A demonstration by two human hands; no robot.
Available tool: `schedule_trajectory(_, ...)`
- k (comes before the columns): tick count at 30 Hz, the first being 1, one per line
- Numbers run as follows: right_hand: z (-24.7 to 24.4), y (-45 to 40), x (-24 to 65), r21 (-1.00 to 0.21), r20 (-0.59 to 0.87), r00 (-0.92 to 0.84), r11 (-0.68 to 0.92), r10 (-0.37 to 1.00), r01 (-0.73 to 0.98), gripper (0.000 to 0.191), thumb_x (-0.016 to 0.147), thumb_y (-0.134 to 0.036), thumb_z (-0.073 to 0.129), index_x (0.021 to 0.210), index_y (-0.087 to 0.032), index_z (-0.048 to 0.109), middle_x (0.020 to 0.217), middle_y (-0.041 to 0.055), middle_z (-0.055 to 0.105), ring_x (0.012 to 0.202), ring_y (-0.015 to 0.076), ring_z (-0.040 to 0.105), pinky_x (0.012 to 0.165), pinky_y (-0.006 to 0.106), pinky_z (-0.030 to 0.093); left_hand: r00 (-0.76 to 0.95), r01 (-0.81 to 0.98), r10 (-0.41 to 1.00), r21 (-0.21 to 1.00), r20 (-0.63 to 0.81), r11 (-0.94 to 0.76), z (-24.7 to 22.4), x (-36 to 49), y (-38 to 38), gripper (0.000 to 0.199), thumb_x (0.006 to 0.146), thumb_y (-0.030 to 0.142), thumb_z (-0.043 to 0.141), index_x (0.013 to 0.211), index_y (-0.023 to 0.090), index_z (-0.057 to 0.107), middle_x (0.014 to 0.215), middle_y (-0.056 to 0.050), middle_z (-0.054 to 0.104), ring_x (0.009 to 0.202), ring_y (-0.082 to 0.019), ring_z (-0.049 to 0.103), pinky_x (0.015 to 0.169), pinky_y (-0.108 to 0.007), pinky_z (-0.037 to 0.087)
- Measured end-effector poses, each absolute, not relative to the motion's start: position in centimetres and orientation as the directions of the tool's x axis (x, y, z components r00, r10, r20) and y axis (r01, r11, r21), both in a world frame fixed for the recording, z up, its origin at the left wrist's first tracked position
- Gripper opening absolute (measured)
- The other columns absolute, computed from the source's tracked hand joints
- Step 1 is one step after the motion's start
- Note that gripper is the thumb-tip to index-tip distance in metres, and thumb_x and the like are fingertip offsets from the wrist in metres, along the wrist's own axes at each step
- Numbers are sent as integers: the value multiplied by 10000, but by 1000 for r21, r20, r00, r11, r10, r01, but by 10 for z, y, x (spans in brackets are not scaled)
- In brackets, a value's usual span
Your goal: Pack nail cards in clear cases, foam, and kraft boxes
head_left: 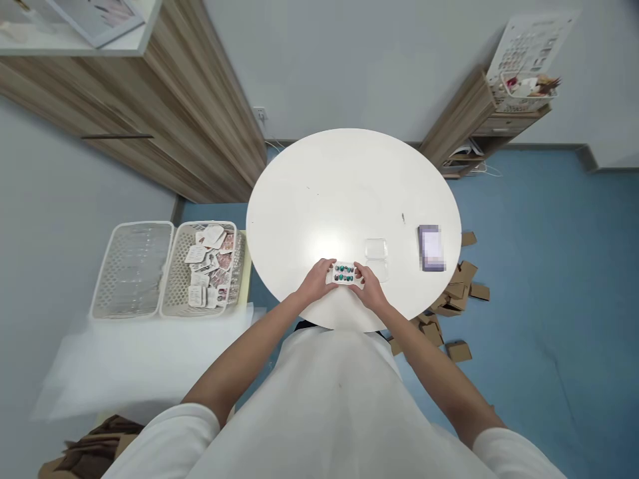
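Note:
Between both hands, over the near edge of the round table, is a small white card of press-on nails (344,273), with two rows of dark green and reddish nails. My left hand (319,279) grips its left end, fingers closed on the edge. At the right end my right hand (368,286) pinches the card in the same way. Just beyond my right hand lies a clear plastic case (376,249), its lid folded open flat on the table. The fingers hide the card's two ends.
The white table (309,199) also bears a purple box (431,248) at right and a tiny dark item (403,217). A white basket (174,293) of carded nail sets stands left, beside another basket (112,266) of clear cases. Cardboard boxes (462,279) lie on the floor at right.

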State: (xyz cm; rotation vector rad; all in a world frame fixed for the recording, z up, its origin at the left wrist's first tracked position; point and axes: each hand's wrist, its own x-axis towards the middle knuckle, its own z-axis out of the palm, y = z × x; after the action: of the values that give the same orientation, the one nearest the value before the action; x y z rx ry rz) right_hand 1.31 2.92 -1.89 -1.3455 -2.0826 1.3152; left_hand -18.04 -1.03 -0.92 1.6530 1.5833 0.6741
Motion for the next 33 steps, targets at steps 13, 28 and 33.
schedule_trajectory(13, -41, 76, 112, -762, -297, -496, 111, 816, 638, 604, 630, -258, 633, 1186, -242, 397, 1139, 65, 420, 1057, 237, 421, 877, 415, 392, 45, 758, 961, 635, -273, 145, -27, -79, 31, 614, 594, 291, 713, 1140, 231, 438, 1055, -72, 481, 978, -250, 480, 788, -366, 413)
schedule_trajectory(28, -53, 76, 109, -736, -296, -529, 163, 796, 657, 698, 680, -166, 548, 1308, -261, 258, 1185, 71, 398, 987, 212, 487, 787, 368, 458, 5, 790, 946, 582, -324, 195, -37, -65, 28, 644, 684, 199, 612, 1264, 242, 335, 1100, -80, 466, 1018, -246, 458, 818, -344, 389)
schedule_trajectory(33, -50, 68, 111, -806, -343, -482, 12, 806, 592, 704, 679, -198, 552, 1311, -261, 248, 1195, 68, 408, 938, 189, 515, 815, 368, 452, -134, 622, 927, 699, -351, 355, -39, -61, 12, 666, 696, 268, 613, 1288, 208, 313, 1131, -94, 457, 972, -212, 492, 819, -338, 412)
